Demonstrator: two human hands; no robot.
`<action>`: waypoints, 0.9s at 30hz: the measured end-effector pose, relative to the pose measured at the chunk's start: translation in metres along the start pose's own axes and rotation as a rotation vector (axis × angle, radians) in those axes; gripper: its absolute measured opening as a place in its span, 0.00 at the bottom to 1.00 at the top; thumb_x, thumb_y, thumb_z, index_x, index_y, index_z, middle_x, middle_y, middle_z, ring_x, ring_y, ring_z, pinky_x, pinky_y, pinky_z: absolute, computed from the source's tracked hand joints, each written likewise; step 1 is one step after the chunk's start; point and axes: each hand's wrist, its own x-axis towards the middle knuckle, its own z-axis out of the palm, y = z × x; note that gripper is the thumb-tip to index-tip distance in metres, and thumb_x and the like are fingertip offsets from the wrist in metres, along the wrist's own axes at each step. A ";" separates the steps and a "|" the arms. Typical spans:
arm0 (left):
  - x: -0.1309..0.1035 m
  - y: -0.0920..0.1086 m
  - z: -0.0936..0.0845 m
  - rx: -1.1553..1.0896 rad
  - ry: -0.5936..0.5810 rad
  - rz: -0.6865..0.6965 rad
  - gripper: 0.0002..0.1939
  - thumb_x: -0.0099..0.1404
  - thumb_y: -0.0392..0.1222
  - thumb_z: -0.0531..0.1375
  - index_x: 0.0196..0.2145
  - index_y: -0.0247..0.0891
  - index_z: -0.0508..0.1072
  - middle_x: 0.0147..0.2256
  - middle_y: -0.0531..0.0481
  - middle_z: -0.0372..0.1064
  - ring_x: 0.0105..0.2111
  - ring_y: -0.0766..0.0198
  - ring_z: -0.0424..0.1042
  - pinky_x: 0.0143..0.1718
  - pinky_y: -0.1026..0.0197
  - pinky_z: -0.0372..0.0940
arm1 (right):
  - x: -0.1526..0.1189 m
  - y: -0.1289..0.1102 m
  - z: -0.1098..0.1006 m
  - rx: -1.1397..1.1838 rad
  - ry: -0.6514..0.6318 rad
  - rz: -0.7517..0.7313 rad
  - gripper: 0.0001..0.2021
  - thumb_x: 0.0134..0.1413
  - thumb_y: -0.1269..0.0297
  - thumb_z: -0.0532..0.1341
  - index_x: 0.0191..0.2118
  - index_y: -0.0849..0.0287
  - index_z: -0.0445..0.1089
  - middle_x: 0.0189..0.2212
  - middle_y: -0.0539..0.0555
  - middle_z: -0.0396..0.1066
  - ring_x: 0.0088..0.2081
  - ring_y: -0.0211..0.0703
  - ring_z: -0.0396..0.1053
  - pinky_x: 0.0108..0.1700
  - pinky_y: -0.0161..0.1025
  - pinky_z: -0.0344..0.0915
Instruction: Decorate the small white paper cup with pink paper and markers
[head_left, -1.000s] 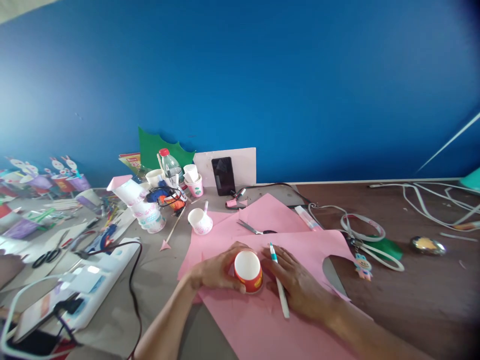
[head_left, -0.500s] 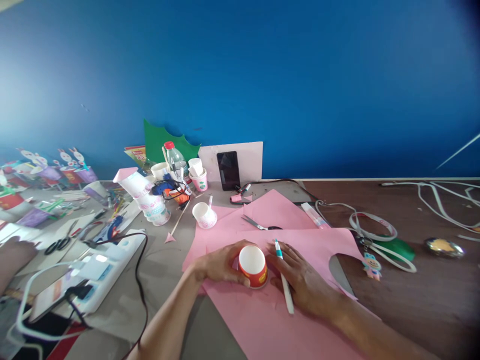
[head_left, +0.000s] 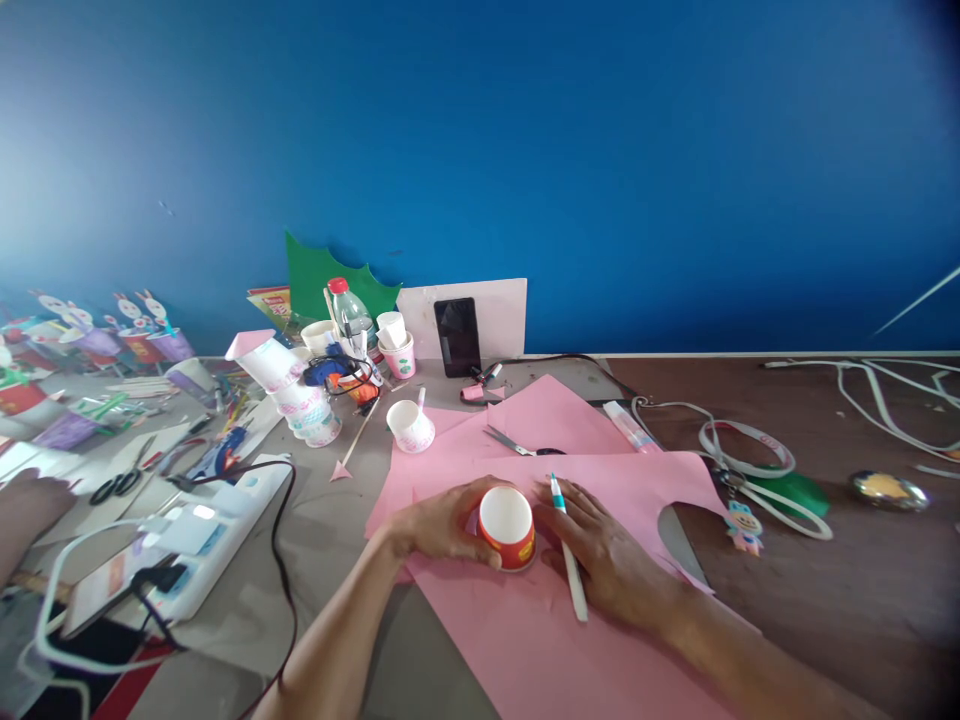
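My left hand (head_left: 454,525) is wrapped around the side of a red paper cup (head_left: 517,555), thumb in front. The cup's round white end faces up, and it stands on a large pink sheet of paper (head_left: 495,630). My right hand (head_left: 600,545) lies on the sheet just right of the cup. A white marker (head_left: 574,580) with a teal band rests between its thumb and fingers, tip pointing away from me. Behind the hands, scissors (head_left: 510,440) lie partly under a curled pink edge, their handles mostly hidden.
A white paper cup (head_left: 410,427), stacked cups (head_left: 304,405), a bottle (head_left: 351,315) and a phone (head_left: 457,338) stand behind. On the left are a power strip (head_left: 217,540), cables and another person's hand (head_left: 34,505). A lanyard (head_left: 750,460) and a shiny oval object (head_left: 890,491) lie right.
Almost nothing differs. The view has shifted very slightly; both hands keep their places at the cup and the marker.
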 end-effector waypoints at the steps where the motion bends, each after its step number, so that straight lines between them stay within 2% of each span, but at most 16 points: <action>1: 0.000 0.000 0.000 -0.001 0.002 0.005 0.39 0.51 0.49 0.73 0.58 0.40 0.67 0.57 0.40 0.67 0.56 0.46 0.67 0.58 0.47 0.61 | 0.000 0.000 0.000 0.003 0.001 0.002 0.24 0.59 0.72 0.58 0.62 0.58 0.62 0.53 0.65 0.70 0.58 0.59 0.64 0.59 0.62 0.64; 6: 0.001 0.001 0.000 0.003 0.004 0.005 0.39 0.50 0.48 0.74 0.58 0.40 0.67 0.57 0.40 0.67 0.57 0.46 0.66 0.59 0.47 0.61 | 0.000 0.000 0.000 0.007 -0.003 0.002 0.24 0.58 0.73 0.57 0.61 0.59 0.63 0.52 0.65 0.70 0.58 0.60 0.63 0.59 0.62 0.64; 10: 0.000 0.002 0.000 0.003 0.004 -0.018 0.41 0.49 0.52 0.74 0.58 0.41 0.66 0.57 0.41 0.67 0.56 0.47 0.67 0.58 0.47 0.61 | -0.001 0.001 0.001 0.005 0.004 -0.003 0.24 0.59 0.73 0.57 0.60 0.59 0.63 0.51 0.65 0.71 0.58 0.60 0.63 0.59 0.63 0.63; 18: -0.003 -0.001 -0.005 0.068 0.007 -0.069 0.44 0.48 0.54 0.74 0.59 0.41 0.65 0.58 0.40 0.66 0.59 0.44 0.63 0.61 0.44 0.58 | -0.003 0.002 0.003 -0.018 0.016 -0.010 0.24 0.58 0.73 0.57 0.61 0.59 0.62 0.56 0.66 0.68 0.59 0.60 0.64 0.60 0.63 0.63; 22: -0.002 -0.003 -0.006 0.103 0.008 -0.043 0.45 0.49 0.57 0.73 0.60 0.41 0.65 0.60 0.39 0.64 0.60 0.44 0.61 0.62 0.45 0.56 | -0.005 0.005 0.004 -0.018 0.012 -0.001 0.25 0.59 0.71 0.57 0.62 0.58 0.62 0.56 0.66 0.69 0.60 0.61 0.63 0.60 0.63 0.63; 27: 0.001 -0.003 -0.005 0.112 0.005 -0.019 0.43 0.51 0.57 0.72 0.61 0.43 0.64 0.59 0.43 0.65 0.60 0.44 0.62 0.62 0.44 0.56 | -0.006 0.007 0.003 -0.016 0.004 -0.020 0.25 0.62 0.69 0.57 0.64 0.57 0.60 0.56 0.66 0.69 0.61 0.61 0.62 0.59 0.63 0.64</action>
